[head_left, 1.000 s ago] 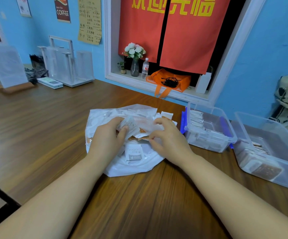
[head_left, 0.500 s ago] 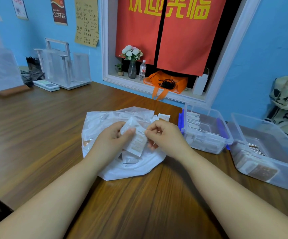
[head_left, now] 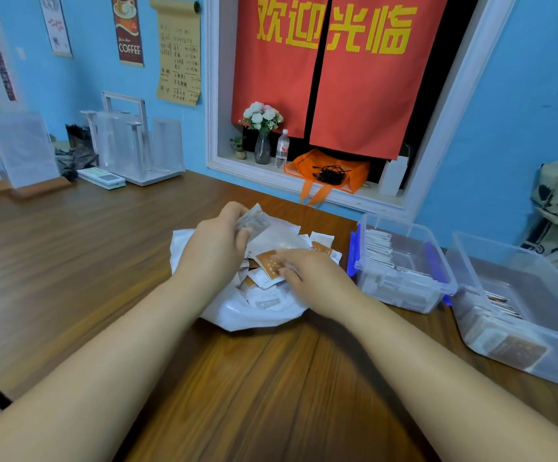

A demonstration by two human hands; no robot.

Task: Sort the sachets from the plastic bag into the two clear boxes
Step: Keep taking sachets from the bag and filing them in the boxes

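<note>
Orange tote [head_left: 354,171] lies on sill [head_left: 257,169] behind plastic bag [head_left: 237,316].

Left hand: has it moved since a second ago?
Yes. The left hand, holding white sachets, has gone from the middle of the bag toward its far edge.

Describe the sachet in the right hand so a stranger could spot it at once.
On the wooden table lies a crumpled white plastic bag. Over it the right hand pinches one sachet: brown with white dots, where those around it are mostly white.
</note>
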